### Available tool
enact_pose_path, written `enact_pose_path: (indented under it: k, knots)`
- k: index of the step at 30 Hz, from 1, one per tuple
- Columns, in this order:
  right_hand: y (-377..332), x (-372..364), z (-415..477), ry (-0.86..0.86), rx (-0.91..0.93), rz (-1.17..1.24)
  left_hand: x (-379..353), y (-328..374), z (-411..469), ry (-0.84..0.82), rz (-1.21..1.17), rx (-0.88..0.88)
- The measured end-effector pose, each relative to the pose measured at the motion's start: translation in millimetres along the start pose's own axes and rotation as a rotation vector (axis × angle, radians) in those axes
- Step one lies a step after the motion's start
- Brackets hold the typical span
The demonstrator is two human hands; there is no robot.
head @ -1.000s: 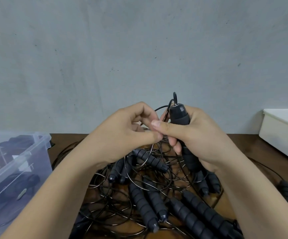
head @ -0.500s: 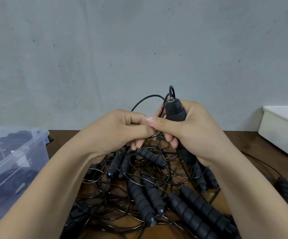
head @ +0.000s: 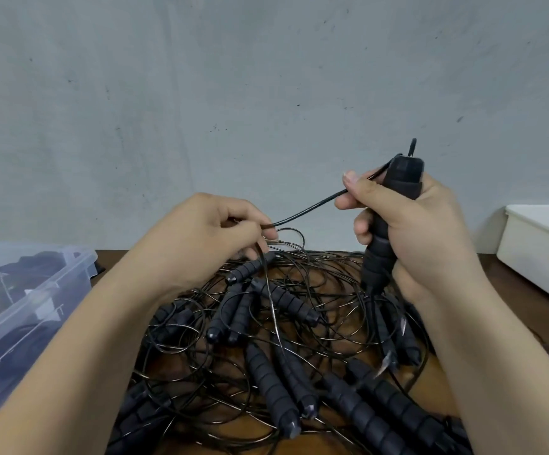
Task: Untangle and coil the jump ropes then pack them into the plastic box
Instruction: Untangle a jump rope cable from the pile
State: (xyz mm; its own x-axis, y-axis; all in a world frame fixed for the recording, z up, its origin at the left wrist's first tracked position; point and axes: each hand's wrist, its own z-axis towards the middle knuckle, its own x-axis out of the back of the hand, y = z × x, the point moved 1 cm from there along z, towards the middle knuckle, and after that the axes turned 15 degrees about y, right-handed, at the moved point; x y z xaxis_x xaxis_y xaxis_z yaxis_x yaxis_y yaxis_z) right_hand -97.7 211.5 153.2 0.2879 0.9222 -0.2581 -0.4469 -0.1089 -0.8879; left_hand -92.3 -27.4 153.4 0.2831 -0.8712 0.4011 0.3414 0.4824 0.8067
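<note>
The tangled pile of jump ropes [head: 283,339], black ribbed foam handles and thin loops of cord, covers the middle of the brown table [head: 509,290] and runs out of view at the near edge. Above the pile's right side the right hand [head: 430,231] is wrapped round one handle [head: 398,192], held upright, with thumb and forefinger also nipping the cord [head: 309,210] where it leaves the handle's top. Above the pile's left side the left hand [head: 207,238] pinches the same cord between curled fingers; the stretch between the two hands is pulled straight and hangs free of the pile, and below the left hand it drops into the loops. Left of the pile, close to its outer loops, stands the clear plastic box [head: 53,290], its rim facing the pile and dark ropes lying inside. Right of the pile a strip of bare table separates it from a white bin [head: 535,254]. Behind the pile the table ends at a grey wall [head: 233,93], with open air above the hands
</note>
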Motion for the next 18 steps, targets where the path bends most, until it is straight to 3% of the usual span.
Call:
enact_pose_path:
  k: [8,15,18]
  knots:
    - [2,0,2,0.076,-0.038,0.064,-1,-6,5,-0.007,-0.512,0.146]
    - [13,-11,-5,-0.190,-0.227,-0.118,-6,-9,8,0.090,-0.345,0.044]
    - [19,-19,-9,-0.185,-0.266,-0.097,-7,-10,8,0.139,-0.355,0.025]
